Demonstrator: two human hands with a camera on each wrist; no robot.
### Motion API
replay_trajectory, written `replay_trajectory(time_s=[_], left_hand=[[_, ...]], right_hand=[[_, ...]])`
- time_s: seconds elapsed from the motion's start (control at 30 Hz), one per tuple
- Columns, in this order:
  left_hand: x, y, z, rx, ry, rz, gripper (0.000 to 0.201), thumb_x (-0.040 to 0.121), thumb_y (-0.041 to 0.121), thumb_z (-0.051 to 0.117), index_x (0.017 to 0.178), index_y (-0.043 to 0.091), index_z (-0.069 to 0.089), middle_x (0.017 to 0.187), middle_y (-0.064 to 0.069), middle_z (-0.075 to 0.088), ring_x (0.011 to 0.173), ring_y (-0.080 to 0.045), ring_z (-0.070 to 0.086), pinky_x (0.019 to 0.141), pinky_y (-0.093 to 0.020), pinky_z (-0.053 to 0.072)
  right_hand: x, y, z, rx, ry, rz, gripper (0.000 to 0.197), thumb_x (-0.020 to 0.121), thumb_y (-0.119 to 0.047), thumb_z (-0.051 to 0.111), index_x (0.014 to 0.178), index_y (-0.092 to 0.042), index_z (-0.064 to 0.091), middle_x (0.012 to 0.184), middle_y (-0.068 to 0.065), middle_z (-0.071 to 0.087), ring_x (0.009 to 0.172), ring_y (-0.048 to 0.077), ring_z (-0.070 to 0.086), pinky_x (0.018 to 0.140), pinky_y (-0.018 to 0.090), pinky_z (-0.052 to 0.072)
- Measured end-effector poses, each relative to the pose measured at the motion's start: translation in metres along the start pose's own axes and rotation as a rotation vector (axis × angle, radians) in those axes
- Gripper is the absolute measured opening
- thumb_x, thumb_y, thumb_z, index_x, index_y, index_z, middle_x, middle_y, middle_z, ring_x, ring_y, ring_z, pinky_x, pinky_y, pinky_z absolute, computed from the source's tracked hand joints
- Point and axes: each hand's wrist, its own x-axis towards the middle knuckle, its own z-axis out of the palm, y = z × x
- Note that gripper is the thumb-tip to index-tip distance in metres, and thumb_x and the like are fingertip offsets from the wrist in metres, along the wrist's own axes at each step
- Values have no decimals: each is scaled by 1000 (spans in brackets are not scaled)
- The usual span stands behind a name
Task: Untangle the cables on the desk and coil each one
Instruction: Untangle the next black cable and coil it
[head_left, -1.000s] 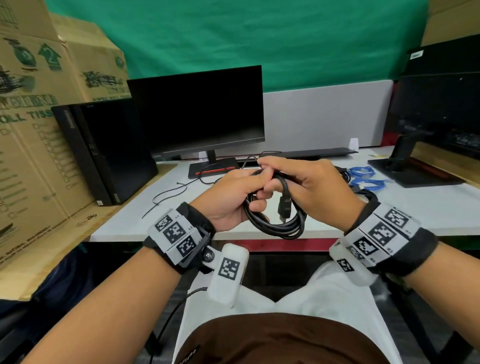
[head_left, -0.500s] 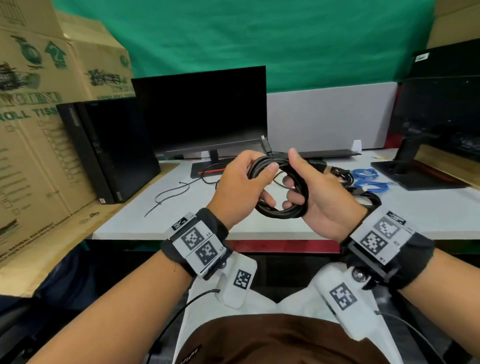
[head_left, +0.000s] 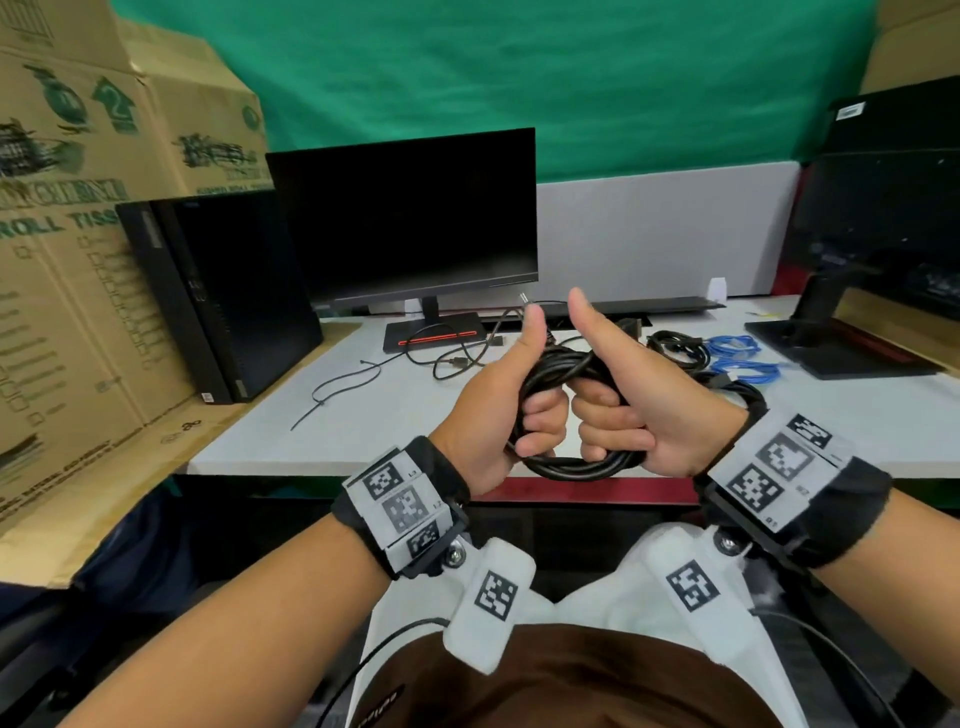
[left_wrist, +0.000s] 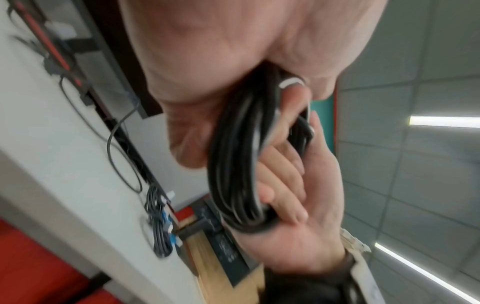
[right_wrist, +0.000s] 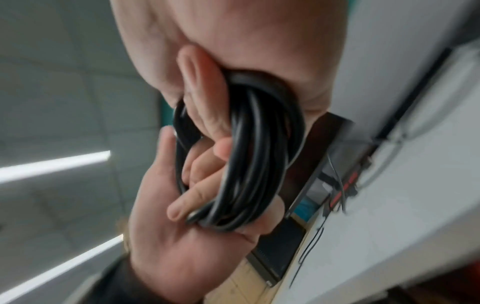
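Since half a second before, we had rolled both thumbs upright and drawn the black cable coil (head_left: 563, 410) lower toward us. From the head view, our left hand (head_left: 498, 405) and right hand (head_left: 644, 410) each wrapped curled fingers round opposite sides of the coil, in the air before the desk (head_left: 363, 415). Left wrist view: the strands (left_wrist: 239, 160) looked springy and stiff, best gripped across the whole bundle. Right wrist view: the loops (right_wrist: 249, 156) crossed inside our fists.
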Motion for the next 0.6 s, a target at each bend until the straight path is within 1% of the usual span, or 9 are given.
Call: replay_trajectory(time_s=[0.07, 0.13, 0.23, 0.3, 0.37, 0.43, 0.47, 0.53, 0.6], left_hand=[[-1, -3, 4, -69, 25, -35, 69, 89, 77, 40, 48, 21, 31, 45, 3, 23, 34, -11, 20, 43, -27, 16], [-1, -4, 4, -112, 0, -61, 72, 88, 78, 39, 45, 21, 29, 40, 4, 23, 32, -11, 19, 52, -35, 11], [-3, -2, 4, -187, -124, -95, 76, 89, 79, 34, 41, 21, 42, 38, 4, 20, 31, -11, 18, 48, -26, 27], [-2, -3, 9, -213, -115, -107, 77, 91, 78, 33, 42, 20, 48, 40, 3, 20, 31, -11, 20, 46, -22, 36], [2, -8, 15, -124, 47, -67, 69, 90, 73, 46, 49, 18, 44, 45, 2, 30, 35, -12, 24, 44, -22, 34], [8, -13, 17, 52, 259, 3, 54, 89, 62, 60, 56, 20, 51, 52, 2, 37, 40, -13, 29, 46, -24, 34], [11, -15, 16, 113, 347, 24, 49, 89, 56, 64, 57, 22, 52, 52, 4, 37, 41, -12, 31, 48, -26, 36], [15, -18, 10, 204, 475, 70, 46, 90, 51, 66, 61, 20, 49, 53, 6, 36, 43, -12, 34, 51, -31, 40], [17, -19, 1, 317, 562, 154, 46, 93, 50, 63, 67, 16, 46, 53, 7, 36, 48, -14, 37, 53, -35, 41]], right_hand=[[-2, 2, 3, -66, 58, -20, 81, 67, -93, 49, 47, -19, 24, 37, 1, 17, 31, 19, 21, 52, 33, 48], [-2, 3, 6, -52, 93, -32, 82, 63, -93, 53, 44, -18, 25, 36, 3, 21, 33, 20, 26, 52, 33, 46], [-1, 8, 8, -1, 131, -47, 85, 59, -93, 57, 43, -15, 30, 37, 6, 25, 36, 22, 30, 52, 33, 44], [2, 11, 7, -21, 241, -40, 83, 58, -94, 56, 43, -14, 38, 40, 6, 29, 37, 22, 32, 51, 32, 45], [6, 14, 6, -56, 385, -31, 80, 64, -91, 52, 47, -14, 49, 45, 5, 37, 38, 19, 36, 49, 30, 47], [11, 16, 4, -72, 479, -42, 78, 74, -88, 45, 54, -14, 61, 53, 6, 49, 44, 17, 44, 49, 29, 48], [13, 18, 4, -92, 489, -43, 79, 78, -87, 40, 63, -14, 66, 61, 6, 56, 51, 18, 51, 53, 31, 50], [15, 22, 4, -146, 425, -20, 83, 80, -87, 32, 93, -14, 70, 86, 7, 67, 73, 22, 63, 73, 38, 57], [15, 26, 8, -133, 331, 10, 72, 87, -77, 39, 115, -14, 61, 108, 8, 62, 91, 24, 65, 85, 48, 59]])
